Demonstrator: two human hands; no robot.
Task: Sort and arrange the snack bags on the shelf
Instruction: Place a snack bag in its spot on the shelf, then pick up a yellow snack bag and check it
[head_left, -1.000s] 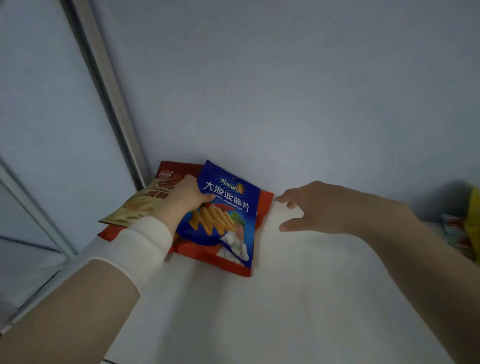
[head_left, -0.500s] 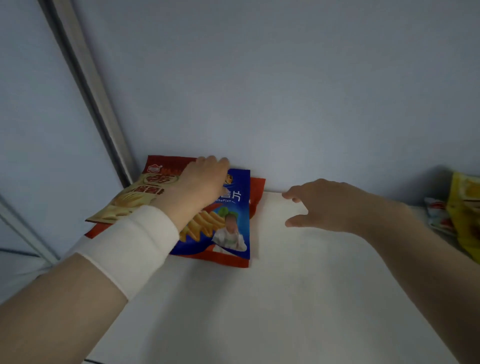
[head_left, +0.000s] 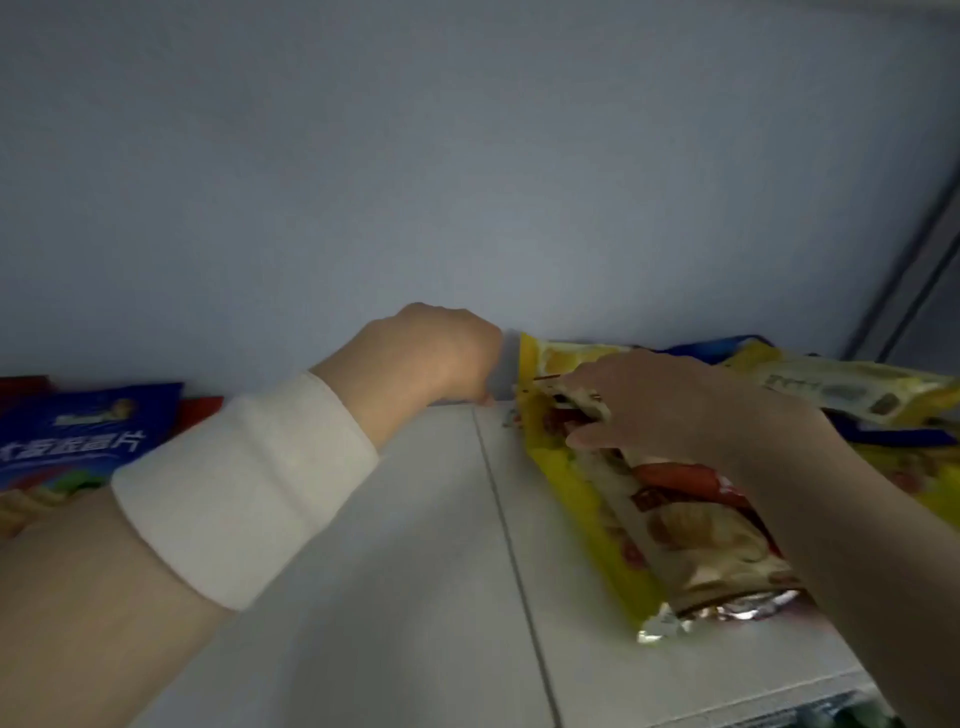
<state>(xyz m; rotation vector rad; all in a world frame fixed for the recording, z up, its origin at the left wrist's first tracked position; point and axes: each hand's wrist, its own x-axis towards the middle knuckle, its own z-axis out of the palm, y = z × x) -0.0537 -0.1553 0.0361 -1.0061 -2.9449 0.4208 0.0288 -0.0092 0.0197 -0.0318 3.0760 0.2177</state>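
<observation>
Cream snack bag (head_left: 691, 525), pinched by right fingers (head_left: 613, 376)

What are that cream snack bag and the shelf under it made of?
Cream snack bag: likely foil-lined plastic film, glossy; its crimped end shines silver. Shelf: smooth matt white board, perhaps laminate or painted metal; a thin seam runs across it.

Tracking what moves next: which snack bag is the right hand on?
The cream-and-red bag with the silver crimped end, lying on the yellow bag; the right hand pinches its far end. The blue bag sits far left, untouched.
</observation>
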